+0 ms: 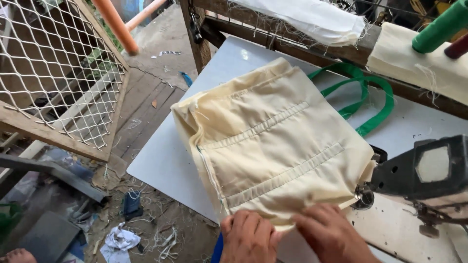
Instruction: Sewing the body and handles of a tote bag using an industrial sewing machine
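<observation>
**Both hands press the near hem of a cream cloth bag at the sewing machine**

The person's left hand (249,237) lies flat on the near edge of a cream fabric bag (273,141), fingers together and curled slightly down onto the cloth, not closed around it. The right hand (331,234) rests just beside it, fingers spread a little and pressing the same hem, its fingertips close to the left hand's.

The bag lies spread on a white worktable (161,165), 2 stitched bands running across its face, loose threads along its left seam. Its right corner reaches the needle area of a dark sewing machine head (424,170). Green strap handles (370,92) loop out from behind the bag's far side.

Beyond the table stands a wooden frame with wire mesh (58,73), and white cloth (312,17) drapes over a rail at the top
</observation>
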